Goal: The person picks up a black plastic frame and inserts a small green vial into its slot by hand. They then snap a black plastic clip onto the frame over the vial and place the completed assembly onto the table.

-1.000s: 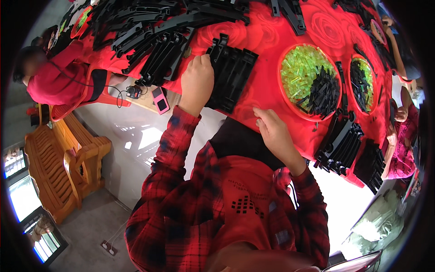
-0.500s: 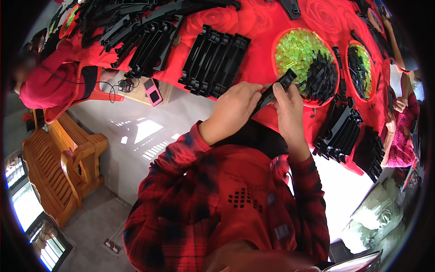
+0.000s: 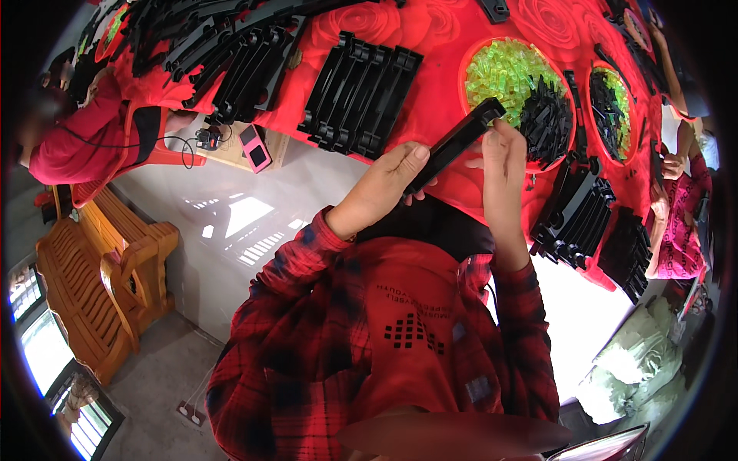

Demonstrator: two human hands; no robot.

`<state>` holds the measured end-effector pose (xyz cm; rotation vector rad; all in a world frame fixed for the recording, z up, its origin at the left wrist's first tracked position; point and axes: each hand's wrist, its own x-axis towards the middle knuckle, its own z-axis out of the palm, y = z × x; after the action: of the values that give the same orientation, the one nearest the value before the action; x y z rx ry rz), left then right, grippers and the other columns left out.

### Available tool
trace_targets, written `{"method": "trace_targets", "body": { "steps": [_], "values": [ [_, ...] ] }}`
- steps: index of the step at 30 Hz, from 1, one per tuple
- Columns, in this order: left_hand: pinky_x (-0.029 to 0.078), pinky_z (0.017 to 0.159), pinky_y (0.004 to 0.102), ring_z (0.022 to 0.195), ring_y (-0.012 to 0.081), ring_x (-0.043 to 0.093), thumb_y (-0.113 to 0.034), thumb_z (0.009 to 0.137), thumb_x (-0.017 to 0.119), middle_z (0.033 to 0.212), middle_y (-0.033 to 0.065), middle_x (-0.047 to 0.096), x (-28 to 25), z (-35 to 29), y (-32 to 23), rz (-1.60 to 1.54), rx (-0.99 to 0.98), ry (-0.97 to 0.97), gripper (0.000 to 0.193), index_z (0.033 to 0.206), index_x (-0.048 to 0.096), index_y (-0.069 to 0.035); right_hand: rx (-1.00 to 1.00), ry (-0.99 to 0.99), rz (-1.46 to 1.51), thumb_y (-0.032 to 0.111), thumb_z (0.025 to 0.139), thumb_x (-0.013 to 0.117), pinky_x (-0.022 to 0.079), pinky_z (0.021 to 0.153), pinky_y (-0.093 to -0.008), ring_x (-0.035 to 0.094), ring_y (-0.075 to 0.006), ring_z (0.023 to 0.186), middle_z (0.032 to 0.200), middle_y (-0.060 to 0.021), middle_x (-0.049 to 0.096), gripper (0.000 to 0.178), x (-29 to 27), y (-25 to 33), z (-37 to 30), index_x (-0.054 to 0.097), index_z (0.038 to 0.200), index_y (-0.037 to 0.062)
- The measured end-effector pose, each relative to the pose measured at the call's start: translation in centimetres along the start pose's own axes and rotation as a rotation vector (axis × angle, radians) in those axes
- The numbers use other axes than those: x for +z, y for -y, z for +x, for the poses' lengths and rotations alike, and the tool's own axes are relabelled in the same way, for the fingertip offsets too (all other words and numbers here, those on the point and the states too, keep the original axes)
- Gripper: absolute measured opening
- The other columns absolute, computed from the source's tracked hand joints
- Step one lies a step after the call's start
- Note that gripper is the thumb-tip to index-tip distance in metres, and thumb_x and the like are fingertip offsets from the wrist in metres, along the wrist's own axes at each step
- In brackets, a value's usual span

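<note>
My left hand (image 3: 384,183) is closed around the lower end of a long black plastic part (image 3: 453,146), which slants up to the right over the table edge. Its far end has a rounded, notched tip. Beside that tip is my right hand (image 3: 503,157), fingers bent and drawn together; whatever they pinch, if anything, is too small to make out. Just beyond lies a red-rimmed bowl (image 3: 463,86) holding yellow-green translucent pieces (image 3: 503,65) and small black pieces (image 3: 546,123).
Several matching black parts (image 3: 361,96) lie in a row left of the bowl, with more stacked at right (image 3: 576,211). A second bowl (image 3: 632,138) stands further right. Other people sit at both sides. A pink phone-like device (image 3: 255,148) rests on a low box; a wooden bench (image 3: 100,284) stands left.
My right hand has let go of the black part and shifted slightly right beside its tip. The part has swung higher, more of its length now showing, held by my left hand.
</note>
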<state>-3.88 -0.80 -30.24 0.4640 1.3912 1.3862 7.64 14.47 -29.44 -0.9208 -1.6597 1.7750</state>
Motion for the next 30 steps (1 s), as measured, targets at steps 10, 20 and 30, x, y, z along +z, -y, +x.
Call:
{"method": "trace_targets", "body": {
  "steps": [10, 20, 30],
  "values": [
    [0.048, 0.062, 0.029, 0.069, 0.0149, 0.06, -0.035, 0.105, 0.048, 0.081, 0.0066, 0.062, 0.9, 0.3, 0.9, 0.138, 0.139, -0.165, 0.038, 0.111, 0.059, 0.0, -0.521, 0.101, -0.84, 0.005, 0.076, 0.076, 0.05, 0.079, -0.038, 0.056, -0.0319, 0.095, 0.106, -0.0171, 0.049, 0.048, 1.3, 1.5, -1.8, 0.054, 0.119, 0.0014],
    [0.05, 0.077, 0.0427, 0.088, 0.0389, 0.065, -0.031, 0.103, 0.051, 0.093, 0.0228, 0.065, 2.0, 0.1, 1.0, 0.504, 0.308, -0.318, 0.038, 0.113, 0.057, 0.006, -0.265, 0.121, -0.888, 0.01, 0.071, 0.079, 0.049, 0.085, -0.045, 0.052, -0.0422, 0.101, 0.11, -0.0244, 0.046, 0.063, 2.6, 0.1, -2.2, 0.047, 0.123, -0.004],
    [0.049, 0.084, 0.0338, 0.094, 0.0247, 0.064, -0.028, 0.104, 0.052, 0.102, 0.0174, 0.064, 1.9, 0.5, 0.9, 0.462, 0.27, -0.255, 0.038, 0.121, 0.056, 0.005, -0.435, 0.03, -0.896, 0.009, 0.069, 0.079, 0.046, 0.079, -0.0473, 0.052, -0.0411, 0.096, 0.105, -0.0216, 0.048, 0.055, 2.5, -1.3, -1.5, 0.05, 0.115, -0.0011]
  ]
}}
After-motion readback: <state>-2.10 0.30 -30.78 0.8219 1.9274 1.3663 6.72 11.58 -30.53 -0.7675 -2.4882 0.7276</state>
